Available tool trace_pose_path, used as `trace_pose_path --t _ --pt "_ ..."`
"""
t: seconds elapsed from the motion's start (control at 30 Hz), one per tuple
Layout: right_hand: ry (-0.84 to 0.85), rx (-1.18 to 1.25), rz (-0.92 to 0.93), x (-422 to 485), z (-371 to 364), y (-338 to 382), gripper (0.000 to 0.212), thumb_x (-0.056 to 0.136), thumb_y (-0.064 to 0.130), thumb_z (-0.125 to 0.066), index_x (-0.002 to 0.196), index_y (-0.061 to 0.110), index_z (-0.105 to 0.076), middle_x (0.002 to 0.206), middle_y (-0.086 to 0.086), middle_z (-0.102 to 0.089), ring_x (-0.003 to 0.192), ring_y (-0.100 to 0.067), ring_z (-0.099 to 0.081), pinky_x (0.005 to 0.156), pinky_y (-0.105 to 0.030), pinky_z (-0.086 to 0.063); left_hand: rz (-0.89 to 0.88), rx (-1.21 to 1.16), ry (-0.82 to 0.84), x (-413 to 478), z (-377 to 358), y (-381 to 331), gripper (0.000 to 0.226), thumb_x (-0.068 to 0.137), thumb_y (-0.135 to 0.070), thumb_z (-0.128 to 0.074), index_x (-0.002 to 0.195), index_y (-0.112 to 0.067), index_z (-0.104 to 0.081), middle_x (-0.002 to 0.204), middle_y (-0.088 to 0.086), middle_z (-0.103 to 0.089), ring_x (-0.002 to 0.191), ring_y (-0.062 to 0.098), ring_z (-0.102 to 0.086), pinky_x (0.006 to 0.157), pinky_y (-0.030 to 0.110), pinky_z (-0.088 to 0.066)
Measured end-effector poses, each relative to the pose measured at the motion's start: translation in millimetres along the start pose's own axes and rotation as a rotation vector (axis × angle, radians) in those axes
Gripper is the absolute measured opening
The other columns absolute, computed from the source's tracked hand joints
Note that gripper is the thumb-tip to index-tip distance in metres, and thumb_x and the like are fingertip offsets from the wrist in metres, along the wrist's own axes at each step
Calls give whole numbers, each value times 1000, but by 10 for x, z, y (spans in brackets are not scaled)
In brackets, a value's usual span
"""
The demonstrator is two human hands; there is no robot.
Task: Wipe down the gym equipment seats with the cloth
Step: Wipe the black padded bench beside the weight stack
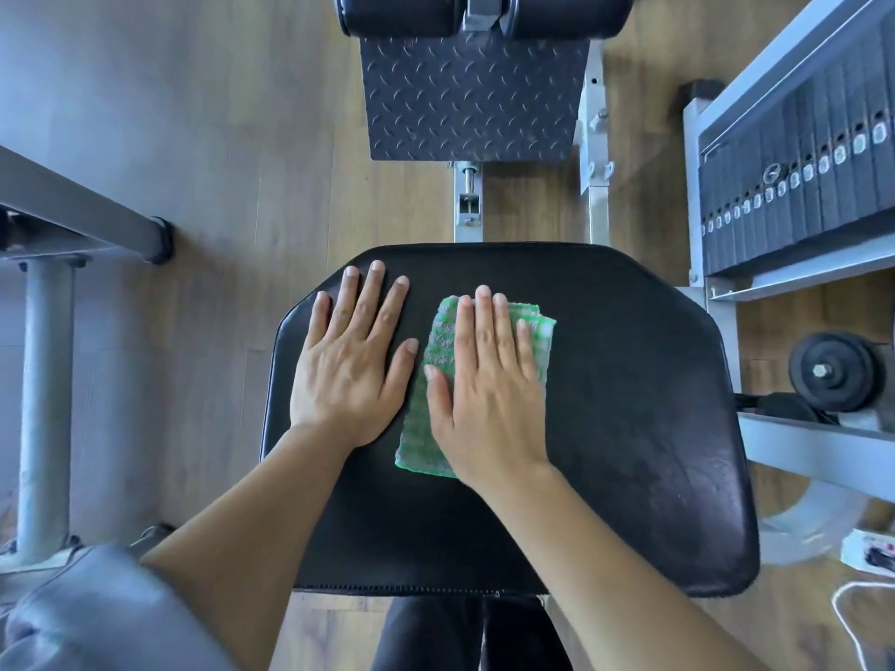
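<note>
Green-and-white checked cloth (436, 341), folded oblong, lies left of centre on the black padded vinyl seat (629, 404). Its long axis runs away from the wearer, far end tipped slightly right. I note the right hand (489, 389) flat on it, fingers straight and together. The left hand (351, 365) presses bare seat just beside, fingers spread. Labels on the black weight stack (799, 186) (top right) are unreadable.

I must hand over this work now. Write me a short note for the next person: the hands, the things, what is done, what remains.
Left hand: flat, fingers straight, resting on the black seat just beside the cloth.
Right hand: flat on the folded green checked cloth, pressing it to the seat near its middle.
Done: the cloth is on this seat; how much is already wiped cannot be told.
Left: probably cover the whole seat, then the black roller pads ahead.
</note>
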State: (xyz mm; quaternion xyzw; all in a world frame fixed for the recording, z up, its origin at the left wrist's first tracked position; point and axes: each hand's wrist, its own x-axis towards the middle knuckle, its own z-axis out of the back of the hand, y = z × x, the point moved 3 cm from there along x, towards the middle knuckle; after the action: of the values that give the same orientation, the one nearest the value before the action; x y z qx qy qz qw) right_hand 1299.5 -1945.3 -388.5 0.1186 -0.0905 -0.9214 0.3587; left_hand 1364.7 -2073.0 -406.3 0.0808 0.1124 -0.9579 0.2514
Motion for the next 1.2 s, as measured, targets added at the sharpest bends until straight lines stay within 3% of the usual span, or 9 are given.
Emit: trace_pose_path --t 0.13,0.37,0.57,0.8,0.93,1.07,1.2 --pt "20 -97 50 142 -51 -202 69 97 45 -16 152 2 -14 159 -15 -10 148 -26 -7 120 -45 -12 0 7 1 3 2 -4 61 96 -48 -17 153 -25 -12 161 0 -4 148 20 1 119 42 -3" --pt "-8 -124 -162 520 54 -545 75 95 51 -9 152 2 -7 160 -17 -6 148 -28 -4 120 -46 -5 4 13 6 3 -11 8 62 96 -49 -15 153 -26 -12 161 -1 -2 148 19 3 119 42 -3" --pt "29 -85 31 -26 -11 -292 77 96 55 -23 152 3 -11 160 -14 -6 148 -25 -3 120 -45 -9 2 -10 3 -6 -9 13 62 96 -49 -16 153 -25 -12 161 -1 -3 148 18 3 119 45 -5" --pt "-80 -131 -314 203 186 -1014 79 93 54 -20 151 0 -16 158 -18 -14 147 -29 -12 120 -46 -8 14 5 13 11 -12 2 63 95 -49 -15 153 -25 -12 161 -2 -3 148 19 3 119 45 -5" --pt "-13 -125 -180 583 120 -834 80 92 55 -12 152 2 -11 159 -16 -9 148 -28 -6 120 -45 -4 15 3 8 8 -24 5 63 95 -49 -15 153 -26 -12 161 -2 -3 148 19 2 119 45 -5" --pt "7 -109 14 312 84 -747 77 95 56 -18 153 5 -12 160 -12 -8 148 -24 -5 121 -44 -7 17 -6 8 9 -23 3 63 95 -49 -16 153 -26 -13 160 -3 -3 148 18 3 119 45 -5" --pt "-70 -122 -137 -64 184 -1097 75 96 54 -25 152 5 -16 160 -12 -12 148 -25 -9 120 -43 -6 16 3 5 10 -25 8 63 95 -49 -15 153 -26 -12 160 -3 -3 148 18 3 119 44 -5"
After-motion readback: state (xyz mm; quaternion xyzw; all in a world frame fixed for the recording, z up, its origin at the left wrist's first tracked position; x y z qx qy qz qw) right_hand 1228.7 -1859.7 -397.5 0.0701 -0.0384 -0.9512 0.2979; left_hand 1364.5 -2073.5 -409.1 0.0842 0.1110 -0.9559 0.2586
